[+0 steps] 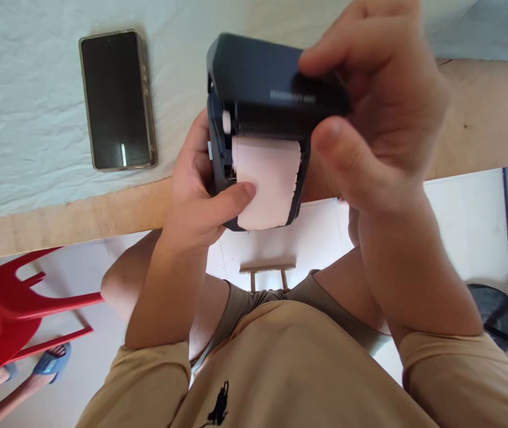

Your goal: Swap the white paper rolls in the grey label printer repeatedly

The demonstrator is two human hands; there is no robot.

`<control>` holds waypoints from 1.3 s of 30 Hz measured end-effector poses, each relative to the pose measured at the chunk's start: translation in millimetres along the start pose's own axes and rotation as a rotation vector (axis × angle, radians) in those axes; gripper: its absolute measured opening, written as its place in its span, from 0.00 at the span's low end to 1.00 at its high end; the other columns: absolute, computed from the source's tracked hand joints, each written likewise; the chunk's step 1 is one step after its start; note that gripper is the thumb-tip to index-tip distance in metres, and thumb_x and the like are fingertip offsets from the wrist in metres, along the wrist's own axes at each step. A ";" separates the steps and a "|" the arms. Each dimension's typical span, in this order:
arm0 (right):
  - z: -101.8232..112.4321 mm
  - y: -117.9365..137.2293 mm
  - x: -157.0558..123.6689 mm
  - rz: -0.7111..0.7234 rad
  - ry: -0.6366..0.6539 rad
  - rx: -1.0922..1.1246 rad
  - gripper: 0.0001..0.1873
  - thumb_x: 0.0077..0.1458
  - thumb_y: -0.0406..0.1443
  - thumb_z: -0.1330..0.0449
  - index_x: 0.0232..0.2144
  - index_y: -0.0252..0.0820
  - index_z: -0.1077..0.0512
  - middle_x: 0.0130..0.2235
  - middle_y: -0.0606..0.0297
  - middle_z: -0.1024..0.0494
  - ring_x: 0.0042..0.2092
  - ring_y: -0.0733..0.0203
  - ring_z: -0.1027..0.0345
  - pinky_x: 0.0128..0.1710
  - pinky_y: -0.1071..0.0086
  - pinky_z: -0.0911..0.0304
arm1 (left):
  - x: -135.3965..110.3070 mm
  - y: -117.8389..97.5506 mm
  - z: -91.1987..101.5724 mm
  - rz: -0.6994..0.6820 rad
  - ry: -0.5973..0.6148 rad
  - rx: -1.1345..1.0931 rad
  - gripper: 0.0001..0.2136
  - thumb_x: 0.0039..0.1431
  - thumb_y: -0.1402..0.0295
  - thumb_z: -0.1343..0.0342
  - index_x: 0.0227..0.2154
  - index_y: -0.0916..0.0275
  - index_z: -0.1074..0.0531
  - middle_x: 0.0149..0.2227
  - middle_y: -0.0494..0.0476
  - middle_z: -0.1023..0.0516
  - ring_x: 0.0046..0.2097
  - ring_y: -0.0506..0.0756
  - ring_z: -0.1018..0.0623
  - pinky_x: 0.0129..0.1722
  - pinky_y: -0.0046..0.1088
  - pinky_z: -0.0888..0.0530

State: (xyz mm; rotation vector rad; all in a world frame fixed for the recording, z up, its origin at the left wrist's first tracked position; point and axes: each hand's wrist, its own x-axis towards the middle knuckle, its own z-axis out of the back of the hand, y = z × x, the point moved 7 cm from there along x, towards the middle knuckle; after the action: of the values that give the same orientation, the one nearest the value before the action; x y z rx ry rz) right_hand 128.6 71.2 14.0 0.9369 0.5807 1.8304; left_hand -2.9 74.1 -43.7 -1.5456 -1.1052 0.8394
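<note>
A dark portable thermal printer [222,148] is held up at the table's near edge, its cover [258,68] swung up. White paper [269,190] lies across its lower half, with one side edge looking ragged. My left hand [200,184] is closed around the printer's left side, thumb pressed on the paper. The cover's right end is in the grip of my right hand [379,101], index finger on top and thumb below. Small print on the cover is too blurred to read.
A smartphone [113,101] in a clear case lies on the pale cloth [35,119] to the left. The wooden table edge [147,202] runs below the cloth. At lower left are a red plastic chair [8,303] and another person's slippered foot [53,361].
</note>
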 end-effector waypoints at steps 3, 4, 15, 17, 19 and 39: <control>-6.7 -1.2 -1.3 0.008 0.047 0.075 0.18 0.43 0.39 0.51 0.37 0.37 0.38 0.40 0.65 0.42 0.45 0.80 0.46 0.42 0.84 0.43 | -1.9 -1.6 1.6 -0.021 -0.003 -0.039 0.27 0.37 0.76 0.43 0.44 0.59 0.41 0.37 0.51 0.33 0.42 0.54 0.28 0.44 0.35 0.31; -8.5 -2.7 -1.3 0.009 0.045 0.088 0.19 0.43 0.40 0.51 0.38 0.38 0.38 0.41 0.65 0.41 0.45 0.80 0.47 0.42 0.84 0.43 | -2.1 -2.2 0.6 -0.027 0.008 -0.050 0.26 0.37 0.77 0.43 0.44 0.59 0.41 0.36 0.51 0.33 0.42 0.54 0.28 0.44 0.36 0.31; -30.1 -5.6 -5.0 0.037 0.185 0.354 0.30 0.41 0.41 0.48 0.47 0.34 0.52 0.49 0.68 0.47 0.53 0.83 0.51 0.59 0.85 0.49 | -1.8 -1.0 -7.7 -0.132 -0.062 -0.161 0.23 0.41 0.66 0.45 0.43 0.61 0.42 0.37 0.53 0.35 0.46 0.58 0.31 0.47 0.46 0.34; -30.3 -6.4 -5.5 0.048 0.172 0.327 0.30 0.41 0.41 0.49 0.46 0.35 0.51 0.49 0.67 0.46 0.52 0.83 0.51 0.58 0.85 0.48 | -2.3 -1.1 -7.0 -0.103 -0.048 -0.158 0.23 0.41 0.68 0.45 0.43 0.61 0.42 0.38 0.54 0.35 0.44 0.58 0.30 0.46 0.46 0.33; -30.5 -7.2 -5.8 0.061 0.159 0.286 0.29 0.41 0.41 0.49 0.46 0.36 0.51 0.48 0.68 0.46 0.52 0.83 0.50 0.57 0.86 0.47 | -2.4 -3.9 -7.3 -0.107 -0.031 -0.187 0.23 0.40 0.69 0.44 0.43 0.62 0.42 0.38 0.54 0.34 0.47 0.59 0.32 0.47 0.46 0.34; -21.1 4.8 -4.0 0.069 0.254 -0.111 0.33 0.43 0.50 0.57 0.50 0.41 0.51 0.51 0.72 0.50 0.55 0.82 0.56 0.61 0.87 0.54 | 0.7 -3.7 3.9 -0.020 -0.144 -0.190 0.15 0.57 0.74 0.67 0.41 0.69 0.38 0.31 0.49 0.34 0.42 0.46 0.29 0.54 0.33 0.42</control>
State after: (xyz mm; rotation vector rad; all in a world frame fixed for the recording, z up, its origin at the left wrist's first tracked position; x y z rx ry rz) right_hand 110.0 65.8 3.7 0.6626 0.6005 2.0380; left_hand -7.0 76.3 -41.0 -1.6471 -1.3351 0.8625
